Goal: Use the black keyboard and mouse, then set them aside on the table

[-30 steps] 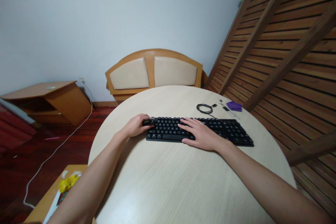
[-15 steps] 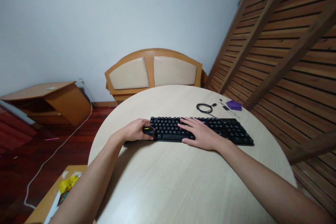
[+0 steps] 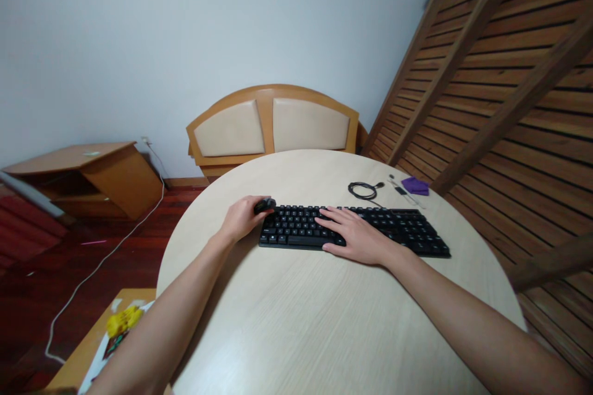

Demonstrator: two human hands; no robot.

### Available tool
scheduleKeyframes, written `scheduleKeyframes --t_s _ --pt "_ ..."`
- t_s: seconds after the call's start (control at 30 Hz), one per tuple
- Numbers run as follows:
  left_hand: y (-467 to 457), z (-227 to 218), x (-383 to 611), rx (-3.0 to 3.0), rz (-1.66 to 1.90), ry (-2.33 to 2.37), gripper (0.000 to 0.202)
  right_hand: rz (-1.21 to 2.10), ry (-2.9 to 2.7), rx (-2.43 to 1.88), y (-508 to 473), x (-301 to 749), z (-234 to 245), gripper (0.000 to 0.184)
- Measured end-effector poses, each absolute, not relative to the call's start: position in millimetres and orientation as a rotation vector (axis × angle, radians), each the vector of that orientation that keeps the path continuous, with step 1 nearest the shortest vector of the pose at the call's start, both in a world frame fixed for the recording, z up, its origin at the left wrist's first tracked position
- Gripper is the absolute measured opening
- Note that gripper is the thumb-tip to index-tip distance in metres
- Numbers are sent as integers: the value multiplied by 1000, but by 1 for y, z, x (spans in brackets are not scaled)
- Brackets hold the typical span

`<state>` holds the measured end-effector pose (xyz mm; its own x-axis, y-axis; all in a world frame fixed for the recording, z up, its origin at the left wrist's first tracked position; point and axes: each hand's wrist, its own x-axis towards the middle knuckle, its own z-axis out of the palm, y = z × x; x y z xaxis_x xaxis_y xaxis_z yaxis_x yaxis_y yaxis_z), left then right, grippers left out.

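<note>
A long black keyboard (image 3: 301,228) lies across the pale round table, its keys facing up. My left hand (image 3: 243,216) is at its upper left corner, the fingers closed round a small black object (image 3: 265,205) with a rounded end. What kind of object it is, I cannot make out; much of it is hidden by the fingers. My right hand (image 3: 354,236) rests flat on the middle of the keyboard, fingers spread and covering some of the keys, the thumb along the front edge.
Behind the keyboard a black cable (image 3: 364,191) lies coiled on the table (image 3: 324,321). A purple cloth (image 3: 416,186) and a thin whitish cord with a dark piece (image 3: 399,191) lie at the back right. Lower left, a yellow item (image 3: 124,320) sits on a wooden surface.
My left hand has moved from the keyboard's front left corner up to its back left corner with the black object, uncovering the lower left keys. My right hand has stayed in place.
</note>
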<state>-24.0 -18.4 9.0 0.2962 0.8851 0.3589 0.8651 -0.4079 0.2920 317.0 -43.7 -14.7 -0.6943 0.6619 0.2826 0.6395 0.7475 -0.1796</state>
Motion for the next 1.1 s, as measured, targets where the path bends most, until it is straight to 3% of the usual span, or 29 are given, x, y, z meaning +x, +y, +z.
scheduleKeyframes --t_s 0.53,1.1 --pt "-33 27 -19 2752 335 1367 35 109 -2627 -1028 -45 317 -16 63" --pt "-54 48 -7 2650 246 1223 27 128 -2626 -1030 -45 318 -18 64"
